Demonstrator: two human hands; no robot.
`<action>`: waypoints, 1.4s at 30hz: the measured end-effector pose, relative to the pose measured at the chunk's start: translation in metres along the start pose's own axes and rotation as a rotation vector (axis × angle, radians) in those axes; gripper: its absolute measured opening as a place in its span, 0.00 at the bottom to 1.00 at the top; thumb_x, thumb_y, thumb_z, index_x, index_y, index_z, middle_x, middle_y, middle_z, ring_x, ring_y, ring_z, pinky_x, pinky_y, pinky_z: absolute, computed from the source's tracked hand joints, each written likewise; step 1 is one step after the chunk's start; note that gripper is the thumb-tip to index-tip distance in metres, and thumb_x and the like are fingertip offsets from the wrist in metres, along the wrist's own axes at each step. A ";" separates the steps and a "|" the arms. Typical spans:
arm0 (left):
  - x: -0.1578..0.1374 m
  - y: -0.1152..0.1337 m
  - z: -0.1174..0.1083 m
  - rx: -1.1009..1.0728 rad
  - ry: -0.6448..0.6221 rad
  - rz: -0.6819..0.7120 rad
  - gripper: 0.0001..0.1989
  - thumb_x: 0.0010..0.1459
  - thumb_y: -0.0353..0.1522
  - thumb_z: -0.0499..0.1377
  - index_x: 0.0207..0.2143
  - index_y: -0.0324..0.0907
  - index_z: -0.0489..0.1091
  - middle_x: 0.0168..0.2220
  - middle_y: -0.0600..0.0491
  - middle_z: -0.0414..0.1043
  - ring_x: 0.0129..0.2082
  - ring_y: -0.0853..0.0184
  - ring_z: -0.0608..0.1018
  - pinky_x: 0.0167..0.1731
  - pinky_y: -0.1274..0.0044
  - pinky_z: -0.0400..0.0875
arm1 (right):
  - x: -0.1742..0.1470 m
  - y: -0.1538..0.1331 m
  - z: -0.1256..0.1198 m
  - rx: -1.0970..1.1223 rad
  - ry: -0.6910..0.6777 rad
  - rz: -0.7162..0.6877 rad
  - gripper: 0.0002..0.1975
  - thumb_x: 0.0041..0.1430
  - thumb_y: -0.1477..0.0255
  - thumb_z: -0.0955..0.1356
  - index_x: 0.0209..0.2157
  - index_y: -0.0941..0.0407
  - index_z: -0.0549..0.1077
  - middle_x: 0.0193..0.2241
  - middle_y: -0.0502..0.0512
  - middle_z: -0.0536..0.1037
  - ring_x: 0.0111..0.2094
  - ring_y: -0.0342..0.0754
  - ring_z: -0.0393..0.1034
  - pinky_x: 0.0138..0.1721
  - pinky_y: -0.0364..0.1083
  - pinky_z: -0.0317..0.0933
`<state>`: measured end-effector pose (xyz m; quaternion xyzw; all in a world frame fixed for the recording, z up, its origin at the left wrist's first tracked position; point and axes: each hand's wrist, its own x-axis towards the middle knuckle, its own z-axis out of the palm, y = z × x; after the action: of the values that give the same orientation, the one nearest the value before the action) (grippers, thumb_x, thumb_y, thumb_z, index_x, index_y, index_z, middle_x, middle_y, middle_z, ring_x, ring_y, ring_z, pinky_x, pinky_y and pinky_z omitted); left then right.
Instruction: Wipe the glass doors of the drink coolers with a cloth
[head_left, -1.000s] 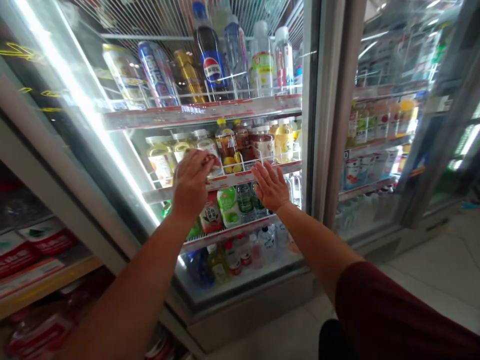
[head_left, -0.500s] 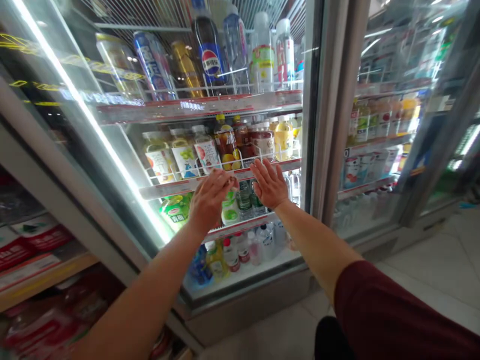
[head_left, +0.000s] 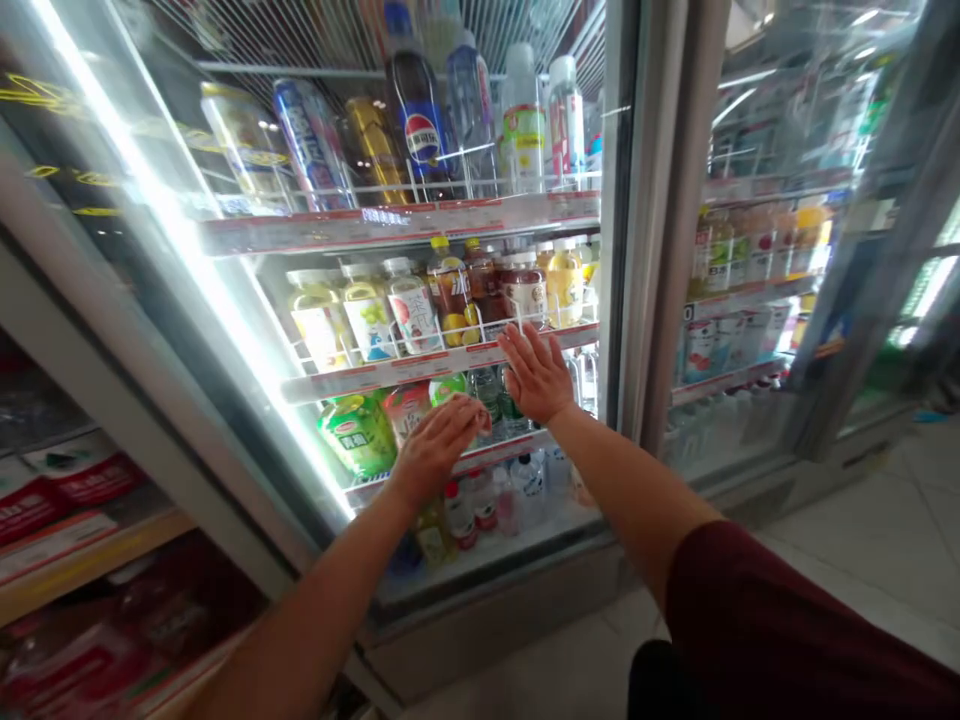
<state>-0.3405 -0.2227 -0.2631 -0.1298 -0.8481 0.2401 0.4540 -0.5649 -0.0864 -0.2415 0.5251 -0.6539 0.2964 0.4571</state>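
In front of a lit drinks fridge, my right hand (head_left: 538,378) is raised with its fingers spread and palm toward the glass door (head_left: 480,225), and nothing shows in it. Whether the palm touches the glass, I cannot tell. My left hand (head_left: 441,445) is lower and to the left, its fingers bent together; a pinkish edge shows at the fingertips, too unclear to name. Behind the left hand are a green drink pack (head_left: 358,437) and a red-labelled one (head_left: 405,408). A row of juice and tea bottles (head_left: 414,310) stands above it.
Cans and a Pepsi bottle (head_left: 421,125) stand on the top shelf. A metal door frame (head_left: 651,230) divides this fridge from another at the right. Goods shelves (head_left: 97,550) stand at the lower left, and tiled floor (head_left: 847,590) shows at the right.
My left hand has moved down and slightly right, uncovering the green and red packs. My right hand stays spread at nearly the same place. The view has shifted slightly.
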 end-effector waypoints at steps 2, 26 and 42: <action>0.013 -0.015 -0.004 0.026 0.065 -0.147 0.28 0.71 0.24 0.53 0.69 0.50 0.68 0.67 0.47 0.72 0.71 0.57 0.70 0.68 0.60 0.71 | 0.002 0.000 -0.004 0.042 -0.009 0.003 0.28 0.76 0.67 0.60 0.74 0.51 0.63 0.74 0.57 0.65 0.78 0.56 0.53 0.79 0.64 0.40; -0.040 -0.076 -0.070 0.296 0.061 -0.403 0.37 0.71 0.36 0.56 0.78 0.52 0.50 0.75 0.44 0.59 0.77 0.49 0.59 0.75 0.48 0.52 | -0.055 -0.079 0.003 0.227 -0.041 -0.478 0.22 0.73 0.75 0.66 0.65 0.52 0.75 0.62 0.55 0.81 0.64 0.54 0.74 0.67 0.55 0.68; -0.048 -0.101 -0.060 0.163 0.076 -0.536 0.34 0.71 0.43 0.55 0.77 0.54 0.53 0.77 0.52 0.54 0.78 0.48 0.56 0.77 0.45 0.41 | -0.037 -0.067 0.007 0.344 -0.246 -0.420 0.31 0.73 0.79 0.61 0.73 0.47 0.65 0.70 0.55 0.72 0.76 0.52 0.59 0.77 0.60 0.56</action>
<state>-0.2638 -0.3125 -0.2156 0.1273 -0.8125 0.1740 0.5417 -0.5020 -0.0949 -0.2844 0.7505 -0.5218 0.2358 0.3300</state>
